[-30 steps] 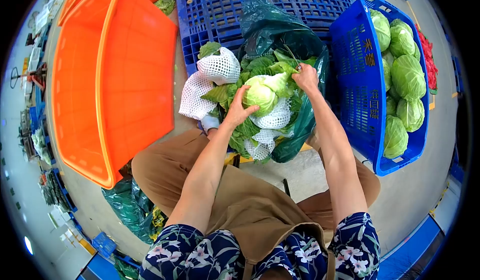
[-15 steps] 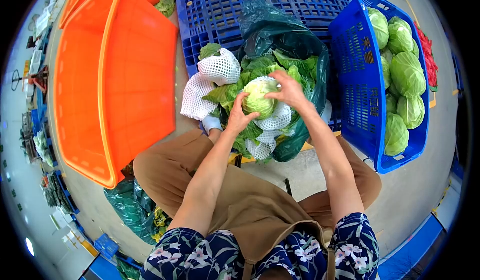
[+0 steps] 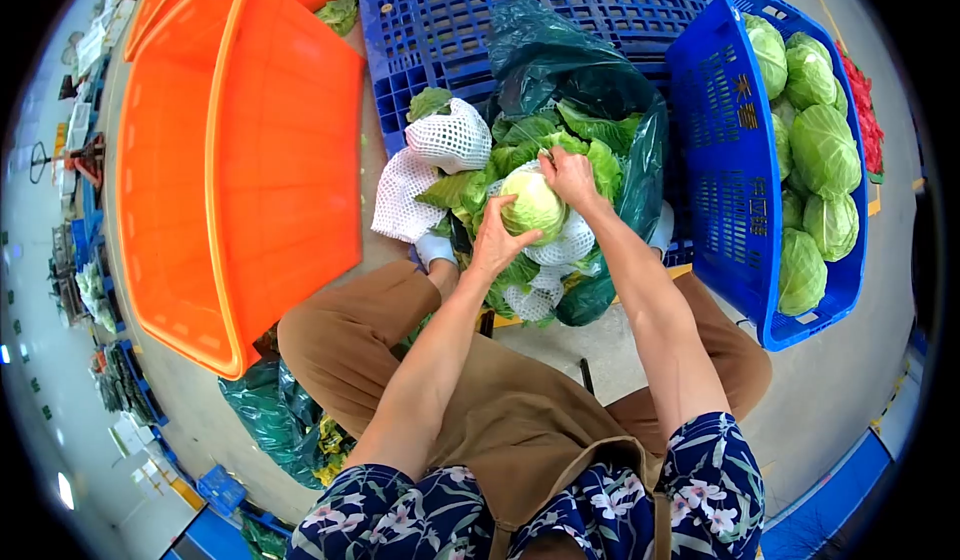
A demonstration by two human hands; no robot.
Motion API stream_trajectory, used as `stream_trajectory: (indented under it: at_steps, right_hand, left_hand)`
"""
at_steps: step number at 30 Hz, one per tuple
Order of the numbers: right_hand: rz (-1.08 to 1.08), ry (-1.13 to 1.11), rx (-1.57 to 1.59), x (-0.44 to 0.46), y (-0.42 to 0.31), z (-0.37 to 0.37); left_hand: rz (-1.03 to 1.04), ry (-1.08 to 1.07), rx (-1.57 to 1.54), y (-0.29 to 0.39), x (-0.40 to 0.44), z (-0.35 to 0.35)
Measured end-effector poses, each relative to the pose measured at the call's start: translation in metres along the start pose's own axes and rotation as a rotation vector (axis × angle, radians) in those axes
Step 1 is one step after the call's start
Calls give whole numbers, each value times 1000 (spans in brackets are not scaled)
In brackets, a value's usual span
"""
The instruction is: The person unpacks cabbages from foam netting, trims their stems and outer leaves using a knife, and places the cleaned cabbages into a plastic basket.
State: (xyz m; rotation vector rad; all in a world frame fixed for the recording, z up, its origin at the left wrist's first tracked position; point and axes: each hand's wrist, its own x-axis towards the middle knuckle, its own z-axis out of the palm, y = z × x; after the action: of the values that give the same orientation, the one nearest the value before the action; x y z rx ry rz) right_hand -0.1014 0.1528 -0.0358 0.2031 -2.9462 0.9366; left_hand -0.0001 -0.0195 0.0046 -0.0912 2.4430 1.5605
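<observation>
A pale green cabbage sits among loose outer leaves in front of me. My left hand curves around its near left side, thumb along the bottom. At the far right edge of the cabbage, my right hand has its fingers drawn together; what they pinch is hidden. White foam netting lies beside and below the cabbage. Under and behind it are green leaves in an opened dark green plastic bag. More foam netting wraps a leafy piece to the left.
An orange bin stands on the left. To the right, a blue crate holds several trimmed cabbages. A blue plastic pallet lies behind the bag. Another green bag rests on the floor by my left knee.
My right hand's spread fingers have closed together at the cabbage's far edge. My left hand still cradles the cabbage. The whole view has shifted slightly.
</observation>
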Motion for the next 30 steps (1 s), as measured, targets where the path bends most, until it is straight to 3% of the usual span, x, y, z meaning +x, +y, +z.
stream_trajectory:
  at_steps: [2,3,5,7,14,18,21,24,26,28,29,30]
  right_hand:
    - [75,-9,47,3,1,1]
    - [146,109,107,1,10,14]
    - [524,112,466,-6,14,7]
    - [883,75,697,-13,16,-7]
    - [845,194,448,-34,33,-33]
    - [551,292,191,-40,-1,-68]
    - [366,213,191,-53,-45,-83]
    - [119,275,139,-59,-54,-57]
    - [177,139,299,-63,-56,-53]
    - [458,-236,676,-67,-60,-62]
    - [492,-32,778,-71,-56,-54]
    - [623,-6,945,-72,-62,-68]
  left_hand:
    - [-128,85,12,6,1,8]
    - [-152,156,59,6,5,17]
    - [-215,189,196,26,11,16]
    - [-213,91,14,-3,27,17]
    - [-460,-62,-564,-12,36,-36]
    - [-470,-131,-766,-22,29,-51]
    - [-442,-138,-866,-23,19,-55]
    - [-407,-176,-915,-14,10,-52]
    - [-387,-183,-944,-7,3,-49]
    - [-359,-197,-968,5,-8,-50]
    - [-344,-219,-994,11,-13,-50]
    - [-327,-241,-1020,15,-18,-51]
